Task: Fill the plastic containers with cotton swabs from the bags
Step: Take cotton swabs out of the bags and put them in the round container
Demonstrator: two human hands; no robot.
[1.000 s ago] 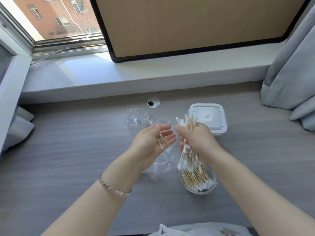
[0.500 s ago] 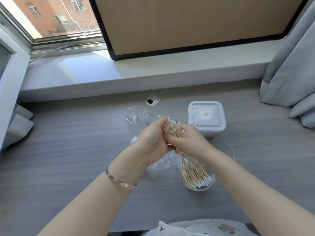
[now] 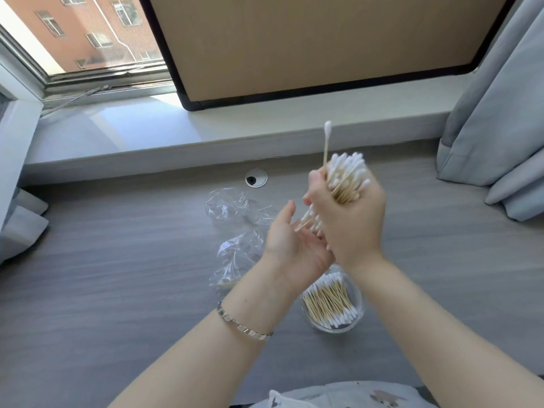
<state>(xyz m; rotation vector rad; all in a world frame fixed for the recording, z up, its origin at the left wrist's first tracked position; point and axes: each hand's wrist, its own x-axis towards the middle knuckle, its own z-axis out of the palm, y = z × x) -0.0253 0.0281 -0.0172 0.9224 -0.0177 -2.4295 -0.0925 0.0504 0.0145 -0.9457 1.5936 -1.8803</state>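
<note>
Over the grey tabletop (image 3: 117, 275) our right grip (image 3: 350, 222) clutches a bundle of swabs (image 3: 347, 175) above the part-filled container (image 3: 329, 328), left grip (image 3: 297, 248) open beneath; next we likely square and lower them in.

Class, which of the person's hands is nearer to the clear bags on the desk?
Left. The left hand is open just right of the bags, overlapping their edge in this view. The right hand grips swabs farther right, beyond the left.

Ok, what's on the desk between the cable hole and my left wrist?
Crumpled clear plastic bags lie there on the desk, as the head view shows.
</note>
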